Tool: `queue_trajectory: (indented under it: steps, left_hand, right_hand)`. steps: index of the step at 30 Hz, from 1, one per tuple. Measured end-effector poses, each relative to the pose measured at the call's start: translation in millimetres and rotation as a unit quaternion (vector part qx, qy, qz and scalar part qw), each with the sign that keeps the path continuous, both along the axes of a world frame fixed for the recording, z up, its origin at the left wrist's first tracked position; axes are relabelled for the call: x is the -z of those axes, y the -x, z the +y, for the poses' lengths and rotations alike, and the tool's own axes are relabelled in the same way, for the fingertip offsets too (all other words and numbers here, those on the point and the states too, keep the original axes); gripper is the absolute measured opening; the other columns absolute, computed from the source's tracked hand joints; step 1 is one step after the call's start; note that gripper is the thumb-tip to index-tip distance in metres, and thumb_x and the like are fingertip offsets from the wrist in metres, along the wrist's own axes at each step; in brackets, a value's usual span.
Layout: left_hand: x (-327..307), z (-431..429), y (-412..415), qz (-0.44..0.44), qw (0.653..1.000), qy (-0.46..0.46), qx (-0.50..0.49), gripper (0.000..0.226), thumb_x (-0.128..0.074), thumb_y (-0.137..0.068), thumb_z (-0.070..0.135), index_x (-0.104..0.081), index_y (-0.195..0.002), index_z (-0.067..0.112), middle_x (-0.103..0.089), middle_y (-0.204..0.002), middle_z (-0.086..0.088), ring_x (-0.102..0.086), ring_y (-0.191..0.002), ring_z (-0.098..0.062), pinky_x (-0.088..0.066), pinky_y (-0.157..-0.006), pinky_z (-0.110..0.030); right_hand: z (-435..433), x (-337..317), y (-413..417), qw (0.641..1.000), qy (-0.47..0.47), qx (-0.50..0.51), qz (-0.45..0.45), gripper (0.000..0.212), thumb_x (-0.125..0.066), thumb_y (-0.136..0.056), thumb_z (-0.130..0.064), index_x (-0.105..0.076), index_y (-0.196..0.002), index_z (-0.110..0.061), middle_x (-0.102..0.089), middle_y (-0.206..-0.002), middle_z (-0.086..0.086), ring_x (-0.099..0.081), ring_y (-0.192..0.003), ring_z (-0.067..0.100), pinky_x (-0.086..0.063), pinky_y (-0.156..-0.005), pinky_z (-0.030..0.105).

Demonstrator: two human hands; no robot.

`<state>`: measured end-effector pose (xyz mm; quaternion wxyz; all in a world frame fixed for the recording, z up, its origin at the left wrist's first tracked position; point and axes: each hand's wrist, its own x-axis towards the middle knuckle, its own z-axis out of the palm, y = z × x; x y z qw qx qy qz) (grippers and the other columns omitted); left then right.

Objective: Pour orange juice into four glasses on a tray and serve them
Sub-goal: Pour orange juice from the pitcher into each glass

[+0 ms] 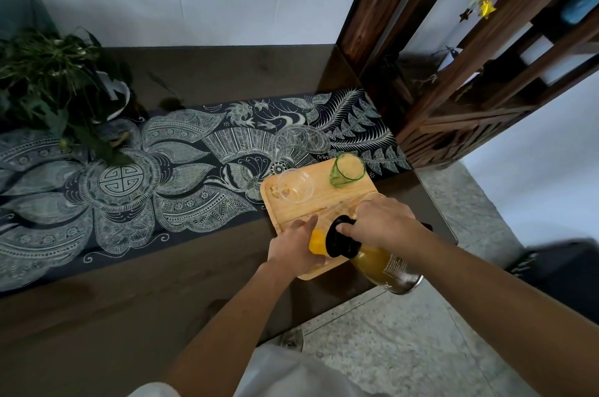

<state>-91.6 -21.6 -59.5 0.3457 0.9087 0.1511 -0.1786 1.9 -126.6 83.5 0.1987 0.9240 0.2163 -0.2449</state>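
Lower centre of the frame, the right grip is closed round the neck of the tilted juice bottle, pouring into the glass that the left grip holds on the wooden tray's near corner. The pour will likely go best if the bottle tips slowly, mouth close over the rim, and levels off before the glass brims.

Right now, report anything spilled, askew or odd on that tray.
No spill shows. The tray lies partly on the runner, partly on bare table, so it may sit uneven. One glass is green, unlike the clear one.

Bare tabletop left of tray; wooden shelf near its far corner.
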Motion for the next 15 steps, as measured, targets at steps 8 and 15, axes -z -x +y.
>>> queue_trajectory:
  steps: [8,15]
  left_hand:
    - [0.0,0.9,2.0,-0.004,1.0,0.001,-0.007,0.105,-0.079,-0.076,0.055,-0.019,-0.159,0.035,-0.045,-0.15,0.001,-0.05,-0.133,-0.03,-0.049,-0.098,-0.049]
    - [0.9,1.7,2.3,-0.006,1.0,0.002,-0.014,0.105,-0.079,-0.074,0.059,-0.02,-0.158,0.037,-0.048,-0.149,0.002,-0.05,-0.133,-0.028,-0.049,-0.098,-0.048]
  right_hand:
    - [2.2,-2.4,-0.2,1.0,0.011,-0.012,0.005,0.055,-0.05,-0.092,-0.069,-0.065,-0.116,-0.022,-0.063,-0.125,0.005,-0.057,-0.117,0.027,-0.047,-0.088,0.038]
    - [-2.2,-9.5,-3.8,1.0,0.016,0.005,0.011,0.038,-0.049,-0.091,-0.069,-0.062,-0.101,-0.034,-0.057,-0.108,-0.001,-0.057,-0.106,0.025,-0.044,-0.077,0.036]
